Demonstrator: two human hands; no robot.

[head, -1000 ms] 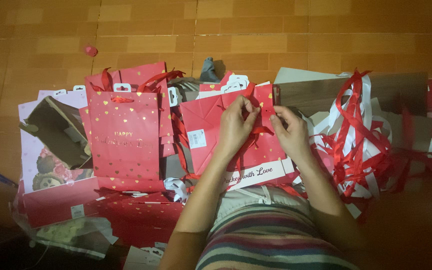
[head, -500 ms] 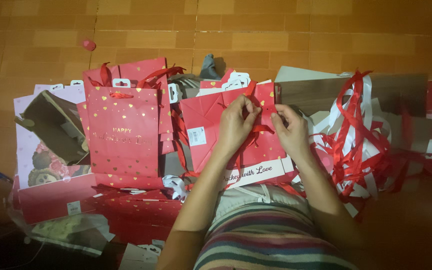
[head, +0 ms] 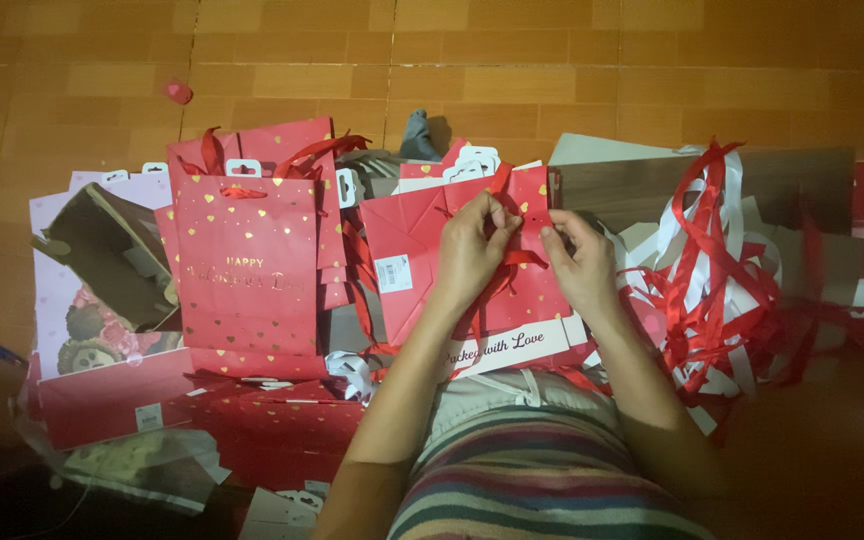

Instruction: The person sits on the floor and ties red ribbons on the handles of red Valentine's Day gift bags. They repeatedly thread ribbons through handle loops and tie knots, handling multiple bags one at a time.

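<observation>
Here the person sits on an orange tile floor (head: 552, 60) with a flat red paper bag (head: 422, 250) lying just in front of the lap. The left hand (head: 472, 255) pinches a thin red ribbon (head: 527, 258) near the top of the bag, with the fingertips closed on it. The right hand (head: 577, 262) pinches the same ribbon from the other side, fingers closed too. The small holes sit near the bag's top edge, so I think it helps to keep the ribbon end stiff and straight, hold the bag flat, and pull slowly so the paper does not tear.

A white square sticker (head: 393, 272) sits on the red bag, left of the left hand. A white strip with dark curly writing (head: 507, 345) lies under the wrists. To the left stands a red bag with gold hearts (head: 244, 265) and a white hang tab on top. Further left is a pale pink bag with bears (head: 77, 300) and a brown bag (head: 117, 255) on it. To the right is a messy pile of red and white ribbons (head: 727, 265). A small pink scrap (head: 179, 93) lies alone on the floor.
</observation>
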